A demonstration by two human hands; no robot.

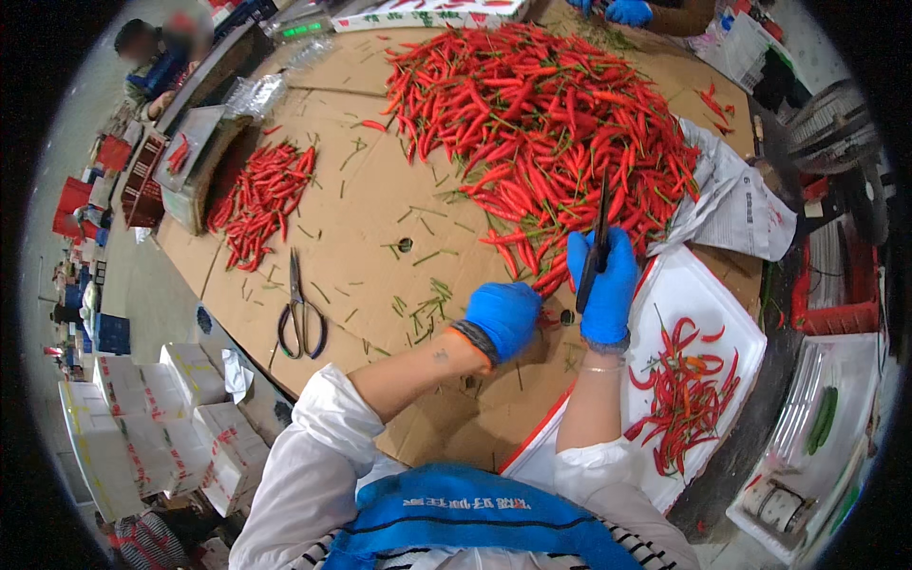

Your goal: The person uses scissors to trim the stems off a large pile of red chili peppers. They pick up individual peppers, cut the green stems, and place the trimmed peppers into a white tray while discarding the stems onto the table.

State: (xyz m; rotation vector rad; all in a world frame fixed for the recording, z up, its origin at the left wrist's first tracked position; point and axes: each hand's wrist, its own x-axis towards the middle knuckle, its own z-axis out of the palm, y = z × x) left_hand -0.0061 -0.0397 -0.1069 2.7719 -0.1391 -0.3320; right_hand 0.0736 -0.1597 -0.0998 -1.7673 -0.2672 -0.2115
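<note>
My right hand (609, 285), in a blue glove, grips a dark bladed tool (596, 249), seen edge-on with its tip pointing away over the heap. My left hand (504, 320), also in a blue glove, is curled at the near edge of the red chillies, knuckles up; its fingertips and anything inside them are hidden. Just right of it is a blurred bit of red on the cardboard. The large heap of red chillies (541, 121), with green stems, spreads beyond both hands. Cut green stems (427, 306) are scattered left of my left hand.
Scissors (299, 313) lie on the cardboard (356, 249) at left, below a smaller chilli pile (267, 192) beside a scale (192, 171). A white foam lid (719, 306) at right bears curled chillies (684, 406). Another person's gloved hands (628, 12) are at the far edge.
</note>
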